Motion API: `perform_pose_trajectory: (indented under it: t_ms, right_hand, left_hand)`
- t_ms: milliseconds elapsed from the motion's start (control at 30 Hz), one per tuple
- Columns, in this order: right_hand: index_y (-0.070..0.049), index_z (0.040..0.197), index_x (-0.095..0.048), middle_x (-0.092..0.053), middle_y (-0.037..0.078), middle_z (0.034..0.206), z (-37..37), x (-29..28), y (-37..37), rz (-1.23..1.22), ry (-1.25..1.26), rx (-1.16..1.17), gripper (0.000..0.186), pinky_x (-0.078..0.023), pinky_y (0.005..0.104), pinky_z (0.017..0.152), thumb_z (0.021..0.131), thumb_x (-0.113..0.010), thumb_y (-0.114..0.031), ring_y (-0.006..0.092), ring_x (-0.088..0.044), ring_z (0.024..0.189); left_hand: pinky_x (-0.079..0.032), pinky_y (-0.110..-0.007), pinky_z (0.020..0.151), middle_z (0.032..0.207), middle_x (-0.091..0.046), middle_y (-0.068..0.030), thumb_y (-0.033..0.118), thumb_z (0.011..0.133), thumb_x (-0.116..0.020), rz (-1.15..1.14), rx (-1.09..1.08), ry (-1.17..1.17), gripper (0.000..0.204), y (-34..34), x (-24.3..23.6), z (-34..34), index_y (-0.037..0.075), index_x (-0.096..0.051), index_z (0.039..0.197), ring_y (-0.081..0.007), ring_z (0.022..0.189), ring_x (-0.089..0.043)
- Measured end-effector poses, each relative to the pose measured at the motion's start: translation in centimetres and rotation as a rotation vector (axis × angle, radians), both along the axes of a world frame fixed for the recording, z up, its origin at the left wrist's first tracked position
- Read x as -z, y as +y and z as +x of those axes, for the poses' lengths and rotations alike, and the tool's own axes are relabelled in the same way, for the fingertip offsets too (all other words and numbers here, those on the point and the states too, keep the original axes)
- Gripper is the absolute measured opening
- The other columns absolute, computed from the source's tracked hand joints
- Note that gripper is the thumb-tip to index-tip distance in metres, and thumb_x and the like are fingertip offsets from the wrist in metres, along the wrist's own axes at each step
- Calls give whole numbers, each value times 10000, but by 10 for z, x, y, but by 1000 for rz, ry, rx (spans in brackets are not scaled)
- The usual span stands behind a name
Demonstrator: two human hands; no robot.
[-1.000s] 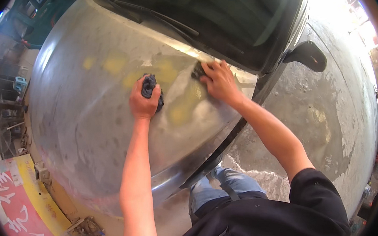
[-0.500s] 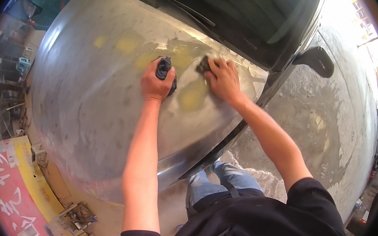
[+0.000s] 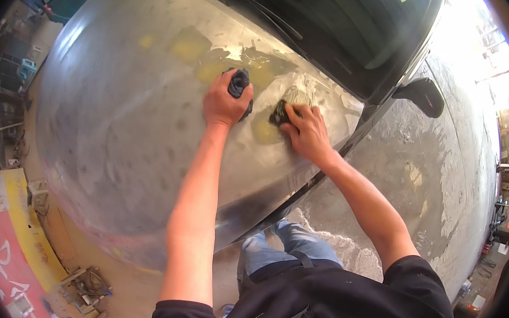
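Note:
Both my hands are over the dull grey car hood [image 3: 119,111], which has bare, sanded-looking areas and yellowish patches. My left hand [image 3: 223,105] is closed round a crumpled black rag [image 3: 238,85]. Under my right hand [image 3: 309,130] is a dark, rough-looking pad [image 3: 280,113], gripped by the fingers and pressed on the hood beside a yellowish patch [image 3: 264,132]. Wet-looking streaks mark the surface just above that pad. My right fingers partly cover it, so I cannot tell whether it is cloth or an abrasive pad.
Beyond the hood are the dark windshield [image 3: 338,33] and a wiper [image 3: 273,16]. A black side mirror [image 3: 423,97] sticks out at the right, above the stained concrete floor [image 3: 386,170]. A red and yellow board [image 3: 2,240] lies at the lower left, near metal parts [image 3: 89,284].
My right hand has moved the dark pad down the hood toward me, and wet-looking streaks now show above it. My left hand still grips the rag. The whole view has shifted slightly.

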State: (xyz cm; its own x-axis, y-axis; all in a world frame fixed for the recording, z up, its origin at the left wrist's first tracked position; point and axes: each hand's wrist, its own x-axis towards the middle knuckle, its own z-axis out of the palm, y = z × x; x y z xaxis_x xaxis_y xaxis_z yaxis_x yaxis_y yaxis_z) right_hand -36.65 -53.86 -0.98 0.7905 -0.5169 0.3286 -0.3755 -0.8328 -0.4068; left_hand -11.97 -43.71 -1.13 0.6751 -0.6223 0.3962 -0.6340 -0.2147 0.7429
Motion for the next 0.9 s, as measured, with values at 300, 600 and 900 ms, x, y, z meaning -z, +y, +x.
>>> perform_pose_trajectory:
  t_ms: [300,600,900]
  right_hand:
    - [-125,1455,-738,-706,173,1319,22,4,18,-19,31,31,526,-502,523,1065,962,-825,-284,425,-607,1208]
    - [-145,1444,-743,-698,155,1291,30,-3,40,-3,-7,42,520,-504,540,1035,950,-839,-275,423,-600,1193]
    - [-118,1420,-756,-711,183,1291,44,-13,23,-17,28,67,471,-518,515,1014,979,-804,-273,445,-605,1157]
  left_hand:
    - [-616,-471,974,1239,-797,-127,453,885,-839,-18,3,25,530,4,3,6,123,-782,1295,-376,1128,-767]
    - [-624,-505,944,1197,-789,-131,440,871,-825,-52,19,24,490,0,1,4,157,-779,1268,-391,1104,-761]
    - [-614,-474,916,1101,-804,-176,418,889,-832,-183,45,121,456,-4,2,-2,80,-793,1193,-398,1034,-778]
